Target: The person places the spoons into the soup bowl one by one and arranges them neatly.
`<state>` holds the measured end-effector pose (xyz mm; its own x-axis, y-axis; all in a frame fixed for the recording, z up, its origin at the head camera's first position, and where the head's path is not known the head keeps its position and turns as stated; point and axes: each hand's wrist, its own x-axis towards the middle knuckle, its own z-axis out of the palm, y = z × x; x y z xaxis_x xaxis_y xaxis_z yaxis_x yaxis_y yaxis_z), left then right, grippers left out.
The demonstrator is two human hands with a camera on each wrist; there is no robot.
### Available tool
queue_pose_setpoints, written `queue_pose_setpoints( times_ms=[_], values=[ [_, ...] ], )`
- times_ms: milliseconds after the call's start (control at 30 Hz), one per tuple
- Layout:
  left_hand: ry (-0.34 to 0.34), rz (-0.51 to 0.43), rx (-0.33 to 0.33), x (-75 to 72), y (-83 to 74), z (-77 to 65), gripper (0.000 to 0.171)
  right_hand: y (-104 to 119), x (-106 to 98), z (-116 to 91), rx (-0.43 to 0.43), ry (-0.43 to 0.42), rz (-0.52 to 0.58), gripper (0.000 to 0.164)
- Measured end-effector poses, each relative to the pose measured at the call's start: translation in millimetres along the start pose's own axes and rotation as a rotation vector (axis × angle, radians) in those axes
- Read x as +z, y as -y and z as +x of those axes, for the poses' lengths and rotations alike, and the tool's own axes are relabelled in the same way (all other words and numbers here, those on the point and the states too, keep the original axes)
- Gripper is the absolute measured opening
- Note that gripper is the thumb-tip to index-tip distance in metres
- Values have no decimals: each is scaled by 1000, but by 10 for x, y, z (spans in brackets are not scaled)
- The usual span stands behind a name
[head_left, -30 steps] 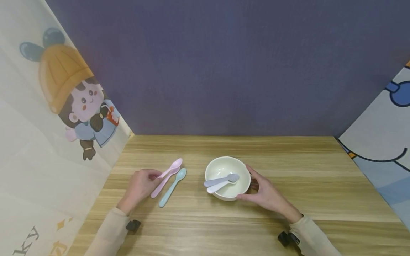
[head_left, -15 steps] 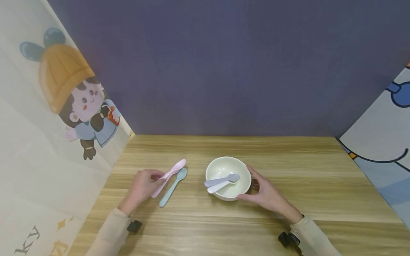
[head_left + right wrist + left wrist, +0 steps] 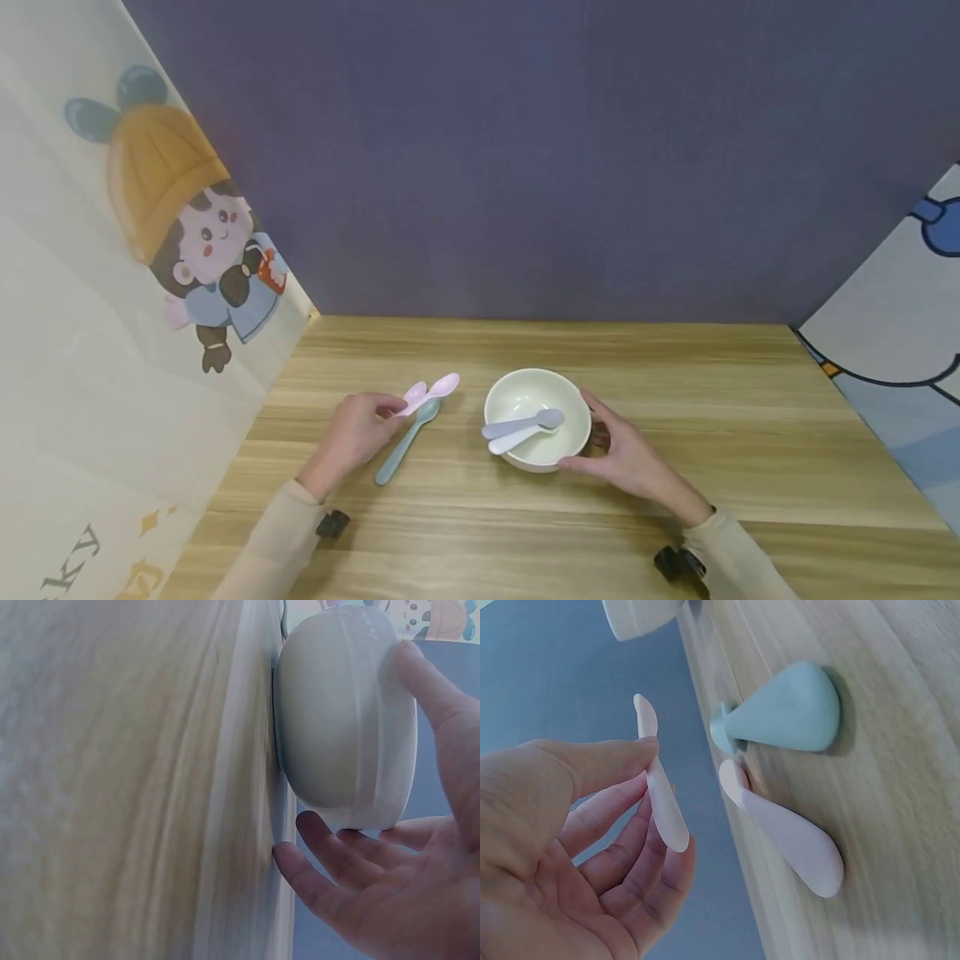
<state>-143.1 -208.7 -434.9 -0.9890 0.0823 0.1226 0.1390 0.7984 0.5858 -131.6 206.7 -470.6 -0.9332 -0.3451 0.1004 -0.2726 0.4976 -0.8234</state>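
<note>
Between thumb and fingertips, my left hand [image 3: 358, 433] pinches a pink spoon [image 3: 446, 385] above the table. In the left wrist view that spoon [image 3: 667, 806] is raised off the wood, its ends free. A second pink spoon [image 3: 799, 844] lies on the table below, beside a mint-green spoon [image 3: 799, 712]. My right hand [image 3: 626, 454] holds the side of a cream bowl [image 3: 521, 387], thumb at the near rim and fingers around the far right. Inside the bowl rest a lavender spoon [image 3: 513, 426] and a white spoon [image 3: 512, 441], handles over the left rim.
The wooden table [image 3: 480, 533] ends at a dark blue-grey panel [image 3: 525, 167] behind. A pale wall with a cartoon figure [image 3: 210, 242] borders the left, and another printed panel [image 3: 885, 317] the right.
My left hand has lifted one pink spoon off the other and moved it right, over the mint-green spoon's tip. The right hand keeps its hold on the bowl.
</note>
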Motion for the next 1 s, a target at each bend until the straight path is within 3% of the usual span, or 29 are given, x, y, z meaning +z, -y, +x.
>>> queue_pose_setpoints(
  times_ms=[700, 1000],
  values=[
    [63, -18, 57, 70, -278, 62, 15, -27, 3, 7, 4, 3, 8, 118],
    [71, 8, 143, 98, -360, 93, 14, -30, 5, 16, -5, -1, 5, 119]
  ],
)
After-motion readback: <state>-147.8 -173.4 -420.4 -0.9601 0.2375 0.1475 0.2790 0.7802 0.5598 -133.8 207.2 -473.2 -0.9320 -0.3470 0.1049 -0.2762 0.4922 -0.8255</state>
